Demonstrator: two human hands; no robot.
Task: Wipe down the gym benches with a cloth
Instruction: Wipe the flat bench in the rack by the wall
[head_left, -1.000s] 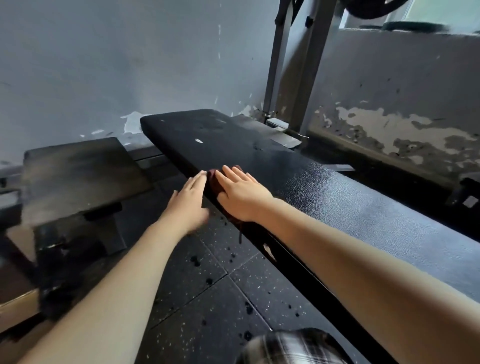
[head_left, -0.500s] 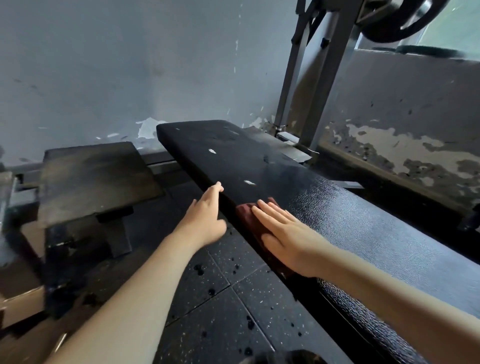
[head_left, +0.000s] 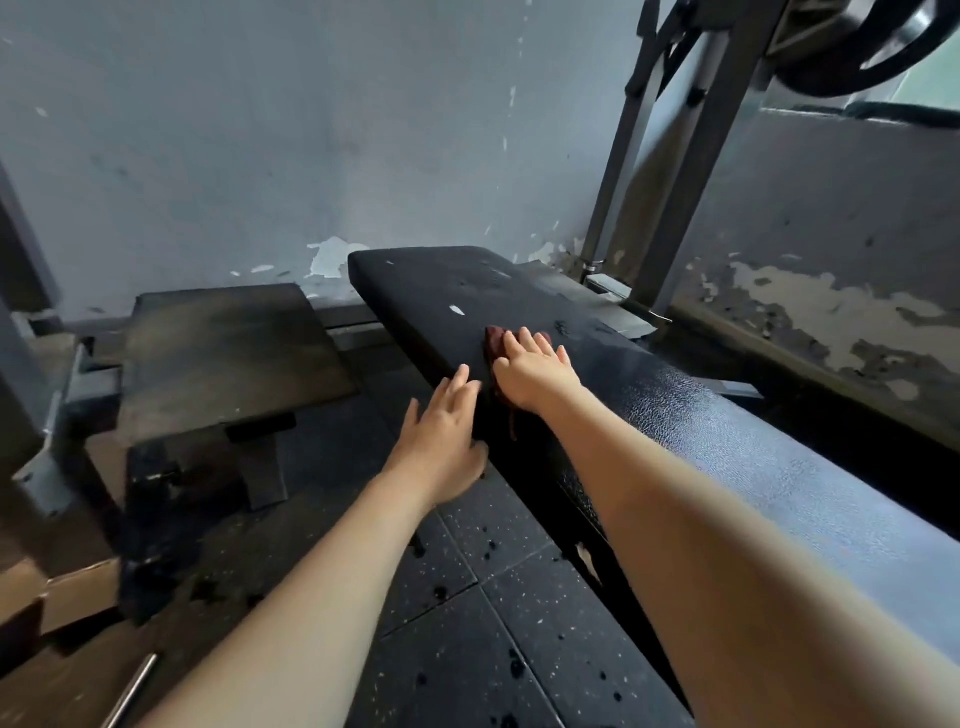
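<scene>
Pressing flat on a dark red cloth (head_left: 496, 340), the right hand (head_left: 535, 374) lies with fingers straight and slightly spread, gripping nothing. The cloth sits at the left-hand edge of the black padded worktop (head_left: 727, 441), toward its far end. Most of it is hidden under the palm; a bunch shows past the fingertips and a strip hangs over the edge. The worktop's long axis runs from lower right away toward the wall, its near end cut off by the frame. The left hand (head_left: 441, 436), fingers straight and relaxed, reaches the worktop's side just beside the cloth; contact is hard to make out. A lower bench pad (head_left: 223, 353) stands to the left.
</scene>
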